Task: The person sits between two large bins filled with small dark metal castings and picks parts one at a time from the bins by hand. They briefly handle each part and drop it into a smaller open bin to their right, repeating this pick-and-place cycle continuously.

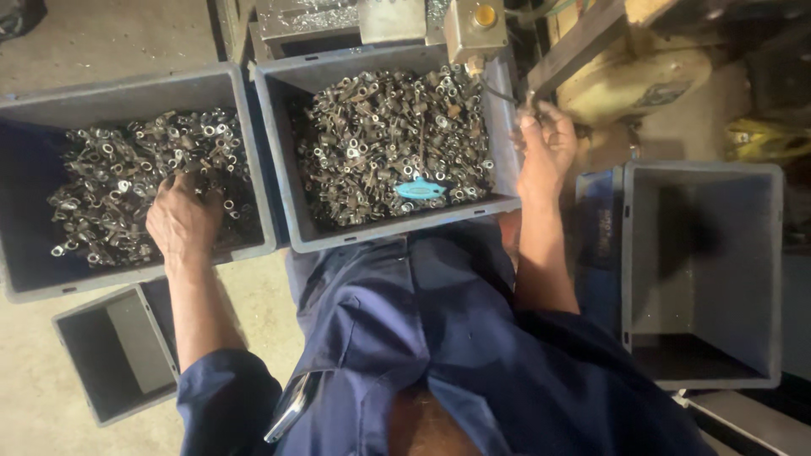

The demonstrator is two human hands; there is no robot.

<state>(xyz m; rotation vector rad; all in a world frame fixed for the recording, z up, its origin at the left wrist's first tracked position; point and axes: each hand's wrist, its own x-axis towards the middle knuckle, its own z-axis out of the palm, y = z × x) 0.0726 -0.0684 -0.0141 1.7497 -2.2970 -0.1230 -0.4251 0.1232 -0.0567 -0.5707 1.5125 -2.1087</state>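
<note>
Digging into the metal fittings (127, 181) in the left bin (245, 152) — left hand (182, 221) curled; right hand (547, 148) pinched a small part, far right.

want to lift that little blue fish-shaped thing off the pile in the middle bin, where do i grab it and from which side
Pinch the blue fish-shaped piece across its narrow body, thumb and finger on its long edges, coming straight down from above. It lies flat on top of the metal parts in the middle bin, lengthwise left to right, so nothing covers it and its sides look the easiest to reach. Its thickness cannot be judged.
</note>
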